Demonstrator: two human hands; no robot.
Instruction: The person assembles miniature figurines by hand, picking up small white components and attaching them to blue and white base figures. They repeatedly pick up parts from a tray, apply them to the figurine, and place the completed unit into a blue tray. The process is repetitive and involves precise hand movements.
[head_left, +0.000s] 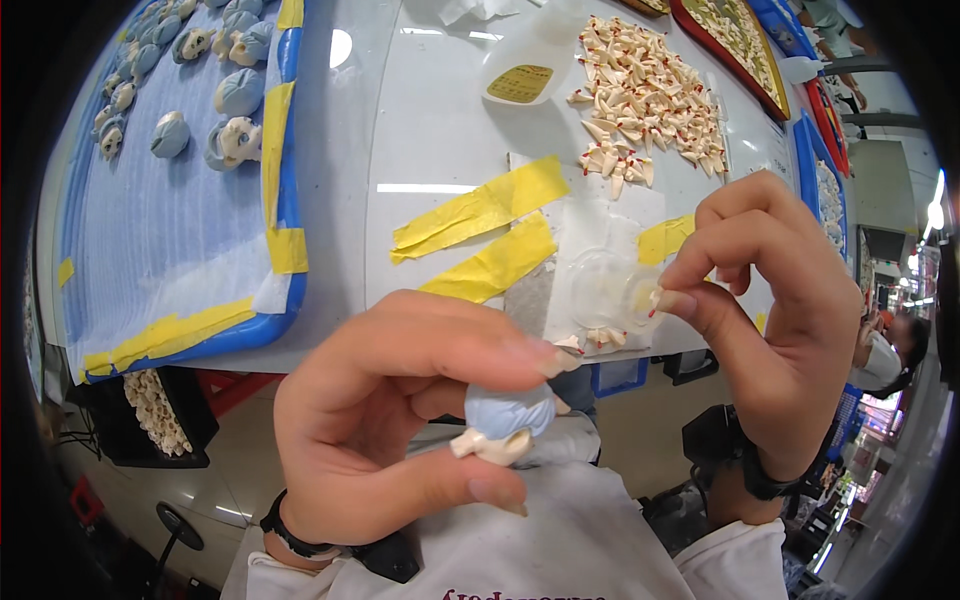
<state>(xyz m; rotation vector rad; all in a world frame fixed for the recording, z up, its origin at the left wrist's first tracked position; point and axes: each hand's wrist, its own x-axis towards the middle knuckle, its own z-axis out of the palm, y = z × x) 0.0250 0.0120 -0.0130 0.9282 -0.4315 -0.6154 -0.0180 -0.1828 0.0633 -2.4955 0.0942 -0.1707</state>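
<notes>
My left hand (pixel 365 425) is closed around a small doll head (pixel 510 412) with light blue hair and a cream lower part, pinched between thumb and fingers. To the right, my right hand (pixel 775 280) pinches a tiny cream piece with a red tip (pixel 655 300) between thumb and forefinger. Just left of those fingertips lies a clear, round plastic dish (pixel 590 285) on a white sheet. Several similar cream pieces (pixel 605 338) rest at the table's near edge. A large pile of cream, red-tipped pieces (pixel 650 90) spreads farther back.
At the left, a blue tray (pixel 292 180) edged with yellow tape holds several blue-haired doll heads (pixel 238 92). Behind the yellow tape strips (pixel 480 210) stands a translucent bottle (pixel 522 75). Trays of small parts (pixel 735 45) line the far right. A person (pixel 895 345) is at the right.
</notes>
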